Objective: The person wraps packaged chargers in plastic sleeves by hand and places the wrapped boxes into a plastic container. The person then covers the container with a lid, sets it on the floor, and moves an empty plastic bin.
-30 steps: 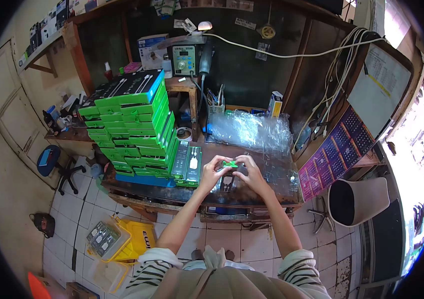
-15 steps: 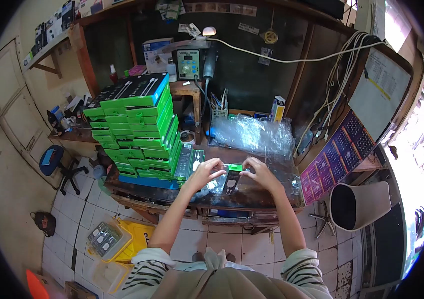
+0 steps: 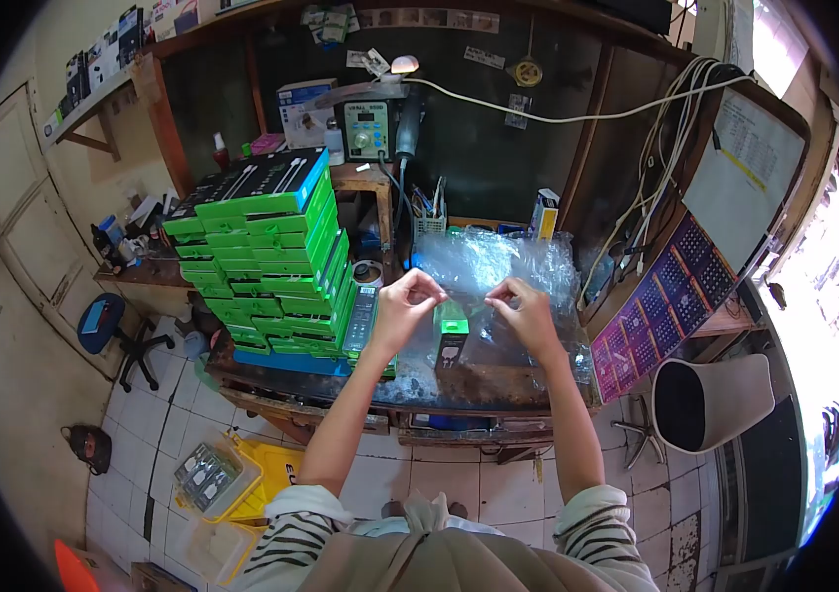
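Small black-and-green box [image 3: 452, 342], upright by the look of it on the worktop [image 3: 510, 379], and its green top appears closed, so that much looks done! Left hand [image 3: 403, 310] at its ten o'clock, right hand [image 3: 528, 316] at its two, both with fingertips pinched together, though whether either pinch holds something thin, I cannot tell. Out at ten o'clock towers the stack of green boxes [image 3: 266, 257]; this one stands apart, and what it lacks is unclear.

Left hand [image 3: 406, 314] and right hand [image 3: 530, 321], both pinched, flank a small box [image 3: 452, 347]. Green boxes [image 3: 266, 261] stand stacked farther left
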A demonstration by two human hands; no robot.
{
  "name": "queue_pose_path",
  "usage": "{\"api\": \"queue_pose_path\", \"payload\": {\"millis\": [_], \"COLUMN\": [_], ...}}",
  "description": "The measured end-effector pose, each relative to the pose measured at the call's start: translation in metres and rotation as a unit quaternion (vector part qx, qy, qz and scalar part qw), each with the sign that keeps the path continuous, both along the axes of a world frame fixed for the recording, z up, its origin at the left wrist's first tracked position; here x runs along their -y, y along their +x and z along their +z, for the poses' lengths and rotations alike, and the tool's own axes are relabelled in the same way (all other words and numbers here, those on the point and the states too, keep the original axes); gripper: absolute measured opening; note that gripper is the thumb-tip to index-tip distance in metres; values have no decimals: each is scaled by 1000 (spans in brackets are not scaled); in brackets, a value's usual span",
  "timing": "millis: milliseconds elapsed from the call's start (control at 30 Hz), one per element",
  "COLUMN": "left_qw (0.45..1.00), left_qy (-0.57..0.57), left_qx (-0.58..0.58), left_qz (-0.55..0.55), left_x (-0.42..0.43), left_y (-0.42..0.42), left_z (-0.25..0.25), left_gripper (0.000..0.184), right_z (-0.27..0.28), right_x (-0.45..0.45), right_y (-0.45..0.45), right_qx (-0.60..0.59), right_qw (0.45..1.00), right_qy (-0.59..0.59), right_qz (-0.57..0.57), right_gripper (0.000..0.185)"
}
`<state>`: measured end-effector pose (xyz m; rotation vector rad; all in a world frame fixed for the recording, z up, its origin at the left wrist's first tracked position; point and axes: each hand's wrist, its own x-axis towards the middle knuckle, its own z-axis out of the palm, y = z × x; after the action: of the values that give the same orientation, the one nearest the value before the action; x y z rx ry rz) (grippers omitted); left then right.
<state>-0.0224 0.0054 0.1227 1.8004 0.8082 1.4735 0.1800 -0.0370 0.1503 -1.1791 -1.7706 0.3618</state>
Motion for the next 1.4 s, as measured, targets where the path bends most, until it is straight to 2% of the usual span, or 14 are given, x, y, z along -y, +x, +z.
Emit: {"api": "queue_pose_path", "payload": {"millis": [233, 433, 567, 600, 633, 700, 733, 767, 833, 900, 1100, 1167, 1200, 1400], "left_qw": [998, 997, 985, 993, 996, 992, 983, 983, 982, 980, 983, 986, 984, 976], "left_qy": [2, -28, -59, -69, -30, -94, -161, -160, -160, -148, -148, -71, -60, -54], "left_qx": [69, 67, 131, 51, 7, -70, 14, 15, 90, 127, 100, 96, 98, 89], "left_qz": [4, 7, -92, -87, -78, -55, -82, -84, -50, -38, 51, 120, 136, 191], "left_x": [5, -3, 3, 12, 12, 17, 16, 13, 12, 12, 15, 15, 13, 0], "left_y": [7, 6, 10, 12, 16, 20, 26, 30, 36, 40, 46, 50, 51, 52], "left_z": [31, -2, -23, -25, -40, -62, -74, -84, -91, -94, -88, -81, -76, -72], "left_gripper": [18, 20, 48, 66, 68, 57, 35, 35, 22, 14, 13, 17, 20, 24], "right_z": [27, 0, -7, -7, -7, -11, -15, -23, -60, -109, -130, -120, -111, -104], "right_x": [2, -3, -5, -5, -4, -6, -9, -12, -16, -17, -15, -20, -21, -26], "right_y": [-6, -5, -3, -3, -3, 1, 4, 3, -2, -8, -27, -24, -29, -35], "right_qx": [-48, -69, -105, -116, -127, -142, -157, -156, -313, -299, -354, -253, -317, -281], "right_qw": [996, 996, 994, 993, 992, 990, 987, 987, 945, 944, 932, 965, 946, 954], "right_qy": [70, 38, 15, 15, 15, -12, -37, -36, -45, -114, -72, -34, -41, -26], "right_qz": [-32, -28, -26, -23, -21, -6, 9, 7, 86, 84, 36, -63, -52, -101], "right_gripper": [12, 25, 26, 26, 25, 31, 37, 37, 54, 71, 31, 9, 14, 22]}}
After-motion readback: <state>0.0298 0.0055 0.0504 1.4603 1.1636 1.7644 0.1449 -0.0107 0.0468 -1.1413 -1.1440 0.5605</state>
